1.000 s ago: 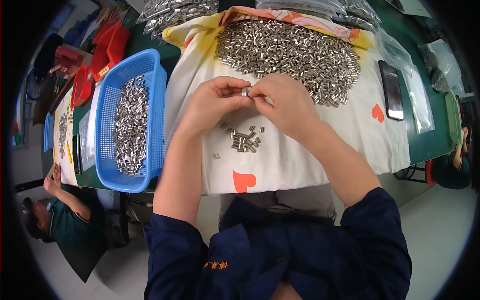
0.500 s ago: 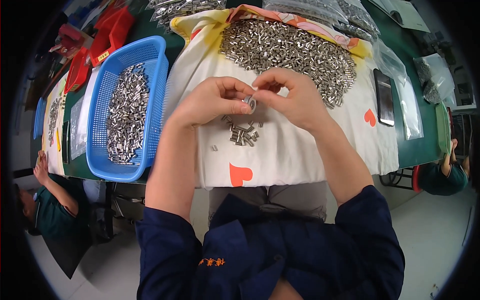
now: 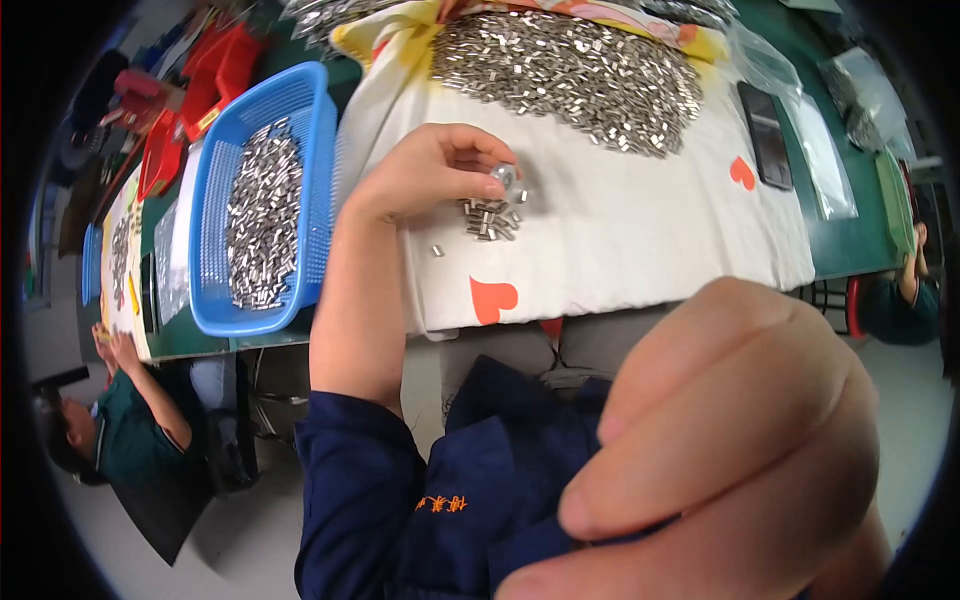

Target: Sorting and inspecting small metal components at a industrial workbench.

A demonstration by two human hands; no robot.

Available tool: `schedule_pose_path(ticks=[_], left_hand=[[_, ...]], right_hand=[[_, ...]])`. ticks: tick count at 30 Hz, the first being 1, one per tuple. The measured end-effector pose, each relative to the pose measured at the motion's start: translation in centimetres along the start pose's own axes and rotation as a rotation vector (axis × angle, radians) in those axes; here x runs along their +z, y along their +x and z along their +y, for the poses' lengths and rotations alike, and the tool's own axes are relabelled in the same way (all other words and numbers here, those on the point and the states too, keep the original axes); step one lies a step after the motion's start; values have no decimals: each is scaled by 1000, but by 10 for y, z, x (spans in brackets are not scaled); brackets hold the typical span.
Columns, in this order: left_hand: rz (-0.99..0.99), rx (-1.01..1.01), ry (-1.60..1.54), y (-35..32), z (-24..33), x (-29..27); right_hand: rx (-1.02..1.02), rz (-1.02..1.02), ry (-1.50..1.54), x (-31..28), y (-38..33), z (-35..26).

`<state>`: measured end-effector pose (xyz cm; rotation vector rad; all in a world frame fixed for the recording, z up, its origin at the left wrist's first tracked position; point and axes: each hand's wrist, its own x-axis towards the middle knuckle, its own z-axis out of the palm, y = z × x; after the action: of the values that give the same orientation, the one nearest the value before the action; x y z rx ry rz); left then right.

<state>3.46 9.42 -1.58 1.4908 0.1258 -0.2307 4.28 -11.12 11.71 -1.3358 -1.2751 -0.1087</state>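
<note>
One metal piece (image 3: 506, 178): right at left fingertips!
Left hand (image 3: 432, 172): thumb and fingers pinching it
Right hand (image 3: 725, 430): curled, can't tell if holding
Loose cylinders (image 3: 489, 222): beside left thumb

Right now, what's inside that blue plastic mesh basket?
The blue plastic mesh basket holds many small silvery metal cylinders. What lies beneath the top pieces is covered and can't be seen.

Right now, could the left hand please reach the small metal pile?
Probably yes: the small metal pile lies near the left hand, nothing visibly between, though the hand holds a round metal part.
</note>
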Motion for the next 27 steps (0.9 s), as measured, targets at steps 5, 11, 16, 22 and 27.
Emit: schedule_pose_path(ticks=[5, 11, 16, 22, 27], left_hand=[[-21, 21, -67, 1, -4, 0], [-108, 2, -80, -3, -3, -3], [-137, -47, -120, -7, -5, -4], [-18, -8, -223, 2, -9, -6], [126, 52, -264, 9, -10, -7]], right_hand=[[122, 117, -35, -16, -7, -23], [80, -4, -87, -18, 6, 45], [252, -426, -518, -3, 4, 184], [99, -394, -642, 12, -11, 217], [134, -437, -684, 11, -11, 213]])
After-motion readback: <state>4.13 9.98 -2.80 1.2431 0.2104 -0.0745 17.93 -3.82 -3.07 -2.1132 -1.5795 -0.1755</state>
